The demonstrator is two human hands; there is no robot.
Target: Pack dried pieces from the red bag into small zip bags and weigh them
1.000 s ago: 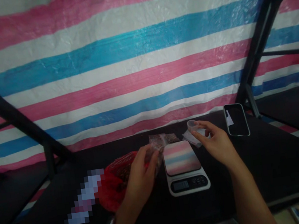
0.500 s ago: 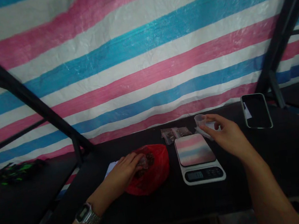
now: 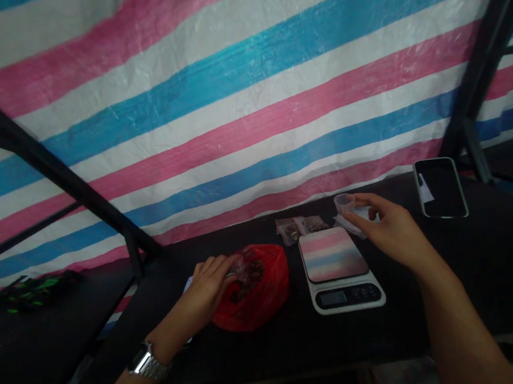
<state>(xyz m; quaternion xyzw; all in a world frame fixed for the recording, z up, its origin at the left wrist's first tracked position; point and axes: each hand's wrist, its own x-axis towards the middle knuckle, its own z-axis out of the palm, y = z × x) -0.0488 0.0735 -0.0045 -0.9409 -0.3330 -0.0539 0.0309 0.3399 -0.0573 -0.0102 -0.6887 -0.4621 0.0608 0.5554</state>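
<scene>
The right hand (image 3: 381, 223) holds a clear cup (image 3: 344, 203) above the rear part of the tabletop (image 3: 305, 344). The thumb and index finger are clamped on the cup wall from the right; the other fingers are curled. The cup mouth faces up, and the cup's axis is close to vertical.

The left hand (image 3: 209, 283) is at the left rim of a red bag (image 3: 271, 284). Its fingers lie close together, with the tips at clear plastic (image 3: 244, 268) in the bag mouth; whether they grip it cannot be determined. The bag mouth is open upward over small brown pieces (image 3: 249, 287).

A scale (image 3: 334, 254) stands between the hands. Its long axis runs from the front edge toward the rear edge, the rear end slanting left; the display panel faces the front edge. Two packets (image 3: 312, 224) lie just behind it.
</scene>
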